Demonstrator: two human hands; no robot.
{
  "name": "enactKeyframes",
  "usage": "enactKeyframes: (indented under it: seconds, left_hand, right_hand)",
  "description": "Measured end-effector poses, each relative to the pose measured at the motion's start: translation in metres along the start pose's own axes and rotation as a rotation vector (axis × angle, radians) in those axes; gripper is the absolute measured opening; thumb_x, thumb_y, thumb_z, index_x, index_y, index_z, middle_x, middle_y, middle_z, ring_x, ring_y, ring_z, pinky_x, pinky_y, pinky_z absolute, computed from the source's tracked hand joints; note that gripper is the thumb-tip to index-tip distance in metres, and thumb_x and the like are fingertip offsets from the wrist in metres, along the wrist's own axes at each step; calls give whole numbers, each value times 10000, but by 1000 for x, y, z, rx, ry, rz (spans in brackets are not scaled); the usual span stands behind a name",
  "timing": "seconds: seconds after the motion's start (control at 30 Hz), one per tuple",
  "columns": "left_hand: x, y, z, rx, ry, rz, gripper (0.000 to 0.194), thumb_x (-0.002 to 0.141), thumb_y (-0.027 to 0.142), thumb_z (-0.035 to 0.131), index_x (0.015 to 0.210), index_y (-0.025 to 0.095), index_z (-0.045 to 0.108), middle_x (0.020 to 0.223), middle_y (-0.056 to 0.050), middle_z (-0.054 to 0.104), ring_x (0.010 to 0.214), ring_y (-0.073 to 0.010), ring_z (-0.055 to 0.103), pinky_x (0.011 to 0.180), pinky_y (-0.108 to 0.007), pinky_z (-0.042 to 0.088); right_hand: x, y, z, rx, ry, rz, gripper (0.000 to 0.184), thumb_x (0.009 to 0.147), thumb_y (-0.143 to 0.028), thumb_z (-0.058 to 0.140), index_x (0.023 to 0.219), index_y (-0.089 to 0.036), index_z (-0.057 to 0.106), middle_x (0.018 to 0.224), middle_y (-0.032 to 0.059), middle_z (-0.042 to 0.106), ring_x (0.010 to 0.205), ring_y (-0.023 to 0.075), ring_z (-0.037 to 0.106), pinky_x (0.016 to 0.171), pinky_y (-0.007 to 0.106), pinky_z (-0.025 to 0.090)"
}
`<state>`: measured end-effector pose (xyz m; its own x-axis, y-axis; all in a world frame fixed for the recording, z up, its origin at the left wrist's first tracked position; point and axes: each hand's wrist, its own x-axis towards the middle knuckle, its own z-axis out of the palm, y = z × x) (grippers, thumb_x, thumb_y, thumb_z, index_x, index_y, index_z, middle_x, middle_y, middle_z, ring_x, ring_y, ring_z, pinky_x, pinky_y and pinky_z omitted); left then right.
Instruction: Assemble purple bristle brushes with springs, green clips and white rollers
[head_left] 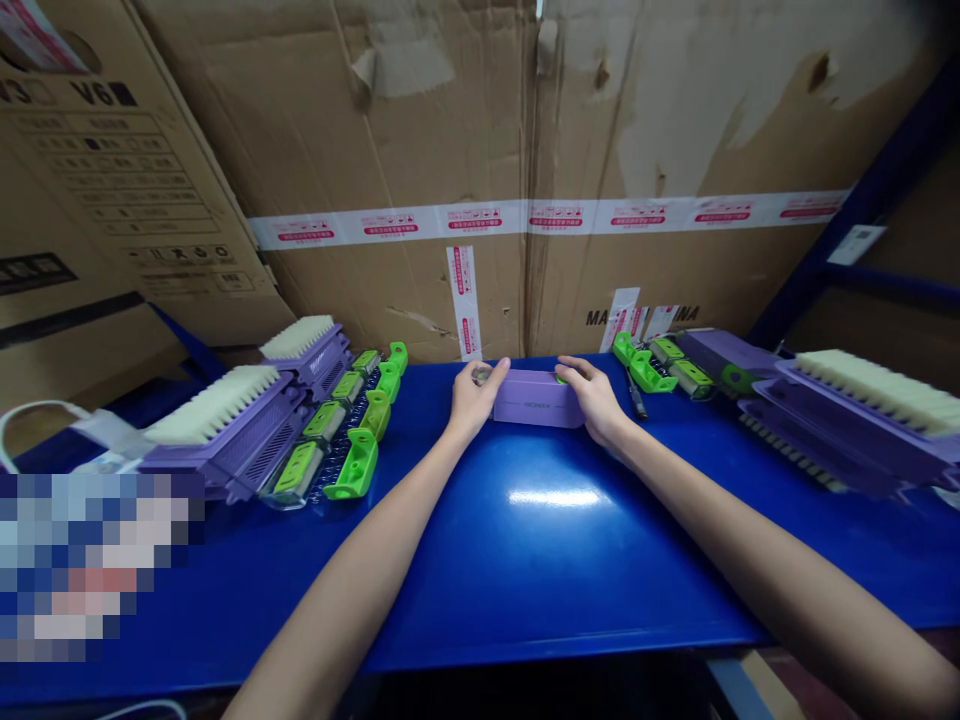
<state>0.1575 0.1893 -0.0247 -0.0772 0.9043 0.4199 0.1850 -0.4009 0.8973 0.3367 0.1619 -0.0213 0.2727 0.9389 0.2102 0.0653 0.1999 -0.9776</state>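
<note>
1. Two bare hands, one smooth-sided purple box (534, 405) between them, close to the far edge of the bench (480, 560) and roughly midway along it. Can't tell if its underside touches the bench or sits just above it.
2. Left hand (474, 400) is partly curled around the box's left end, thumb near the top edge. Something small, round and greyish peeks out by those fingers, too hard to make out.
3. Right hand (598, 402) is half closed on the right end, thumb over the top by a bright green spot (561, 379). Most fingertips on both hands are hidden, and the lettering on the box face is too small to read.
4. Toward the bench's left end: ribbed, slotted purple housings (240, 450) topped with cream bristly blocks (214, 404), then boxy green-and-dark units (301, 465), then chunky glossy green brackets (357, 462) in a row.
5. Far right corner has more of the same: a green bracket pair (646, 367), a thin black connector (637, 398) beside it, and purple housings (832, 430) with another bristly block. The right border cuts some off.
6. Bench top is shiny blue with a white glare streak. Torn, creased cardboard (420, 130) stands behind the far edge, banded with printed tape (510, 218).
7. Near left corner is pixelated, so no clue what's under there.
</note>
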Motion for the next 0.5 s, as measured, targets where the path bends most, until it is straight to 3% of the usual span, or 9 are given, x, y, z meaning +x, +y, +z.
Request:
enactKeyframes:
  seconds: [0.13, 0.23, 0.33, 0.43, 0.5]
  left_hand:
    - [6, -5, -2, 7, 69, -49, 447, 695, 605, 653, 673, 169, 558, 642, 12, 566, 637, -124, 527, 630, -234, 381]
    - [9, -9, -6, 21, 69, -74, 454, 696, 619, 648, 713, 171, 575, 668, 8, 585, 652, -129, 550, 636, -234, 393]
    - [12, -12, -8, 6, 60, -113, 490, 687, 636, 653, 839, 176, 579, 702, 9, 592, 646, -123, 546, 620, -229, 393]
    - [12, -13, -8, -65, 27, -142, 570, 667, 639, 679, 970, 174, 547, 754, -3, 602, 662, -122, 552, 632, -233, 409]
    - [13, -11, -9, -121, 9, -143, 603, 655, 629, 701, 1004, 170, 527, 795, -17, 609, 688, -124, 564, 649, -237, 424]
  right_hand:
    - [-4, 0, 5, -73, -60, -16, 610, 696, -554, 625, 1156, -156, 585, 1052, 96, 669, 1003, 241, 597, 914, 382, 447]
    - [-5, 4, 6, -151, -37, -67, 654, 745, -579, 585, 1236, -151, 529, 1071, 112, 652, 1011, 243, 597, 943, 414, 441]
    - [-4, 7, 4, -289, 29, -297, 616, 789, -555, 570, 1262, -165, 510, 1173, 139, 597, 1074, 251, 572, 964, 434, 435]
    - [-5, 6, 0, -426, -1, -558, 505, 850, -494, 535, 1247, -181, 530, 1222, 147, 572, 1123, 259, 549, 961, 442, 442]
    - [-5, 4, -1, -452, -36, -621, 438, 883, -462, 500, 1218, -186, 555, 1184, 139, 600, 1096, 254, 567, 949, 440, 452]
